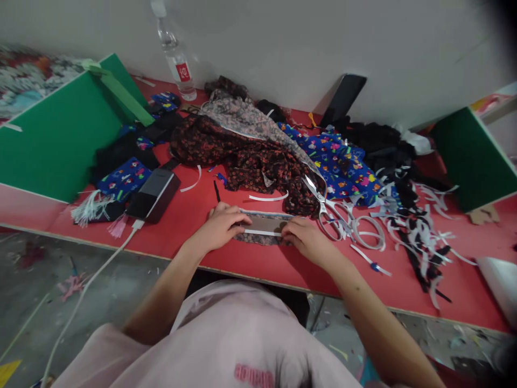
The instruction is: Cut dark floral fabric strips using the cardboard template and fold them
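My left hand holds the left end of a flat brown card-like strip, its fingers bent over the edge. At the other end, my right hand grips the same piece with fingertips pressed together. A narrow white band runs along the strip's near side. Grey patterned fabric shows beneath it, by the table edge. Just right of my right hand lie scissors with white handles, blades pointing away. Dark floral fabric is heaped beyond both hands.
On the red table are a black box-like device with a white cable, blue printed fabric, a tape roll and a pile of scraps. A water bottle and a phone stand by the wall. Green panels flank the sides.
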Tool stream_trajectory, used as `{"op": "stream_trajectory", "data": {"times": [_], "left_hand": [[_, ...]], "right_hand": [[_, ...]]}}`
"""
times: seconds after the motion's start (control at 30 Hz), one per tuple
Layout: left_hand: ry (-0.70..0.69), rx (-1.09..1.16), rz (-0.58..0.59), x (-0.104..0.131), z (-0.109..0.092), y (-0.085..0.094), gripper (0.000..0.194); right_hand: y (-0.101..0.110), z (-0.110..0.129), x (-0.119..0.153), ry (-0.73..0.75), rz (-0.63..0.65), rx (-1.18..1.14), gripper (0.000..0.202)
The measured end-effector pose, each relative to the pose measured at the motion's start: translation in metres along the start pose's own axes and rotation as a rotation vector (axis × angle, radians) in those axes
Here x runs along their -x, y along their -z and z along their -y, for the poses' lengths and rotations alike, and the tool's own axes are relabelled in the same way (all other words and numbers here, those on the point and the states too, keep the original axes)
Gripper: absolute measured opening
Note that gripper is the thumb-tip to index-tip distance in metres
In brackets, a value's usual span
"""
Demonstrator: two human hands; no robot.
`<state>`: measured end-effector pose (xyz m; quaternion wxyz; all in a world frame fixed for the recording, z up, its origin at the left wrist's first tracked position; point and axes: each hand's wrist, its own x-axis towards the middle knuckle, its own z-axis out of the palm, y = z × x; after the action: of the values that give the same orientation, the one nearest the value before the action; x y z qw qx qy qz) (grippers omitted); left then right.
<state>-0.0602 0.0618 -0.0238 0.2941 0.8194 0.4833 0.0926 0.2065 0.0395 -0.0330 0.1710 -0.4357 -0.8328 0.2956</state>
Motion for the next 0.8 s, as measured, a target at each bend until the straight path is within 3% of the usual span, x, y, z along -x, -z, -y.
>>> {"op": "stream_trajectory", "data": {"times": [0.17, 0.4, 0.63, 0.8], "left_hand": [[0.01, 0.032, -0.006, 0.0, -0.001, -0.002, 0.037], [-0.038, 0.051, -0.123, -0.006, 0.007, -0.005, 0.022], [-0.063, 0.074, -0.206, -0.01, 0.014, -0.014, 0.013], [-0.072, 0.081, -0.217, -0.01, 0.014, -0.014, 0.013]], "right_hand": [[0.011, -0.007, 0.0, 0.013, 0.015, 0.043, 0.017], [0.018, 0.006, 0.0, -0.064, 0.018, 0.178, 0.013], [-0.026, 0.058, -0.034, -0.093, -0.034, 0.138, 0.012], [-0.045, 0.067, -0.051, -0.204, -0.044, 0.215, 0.012]]}}
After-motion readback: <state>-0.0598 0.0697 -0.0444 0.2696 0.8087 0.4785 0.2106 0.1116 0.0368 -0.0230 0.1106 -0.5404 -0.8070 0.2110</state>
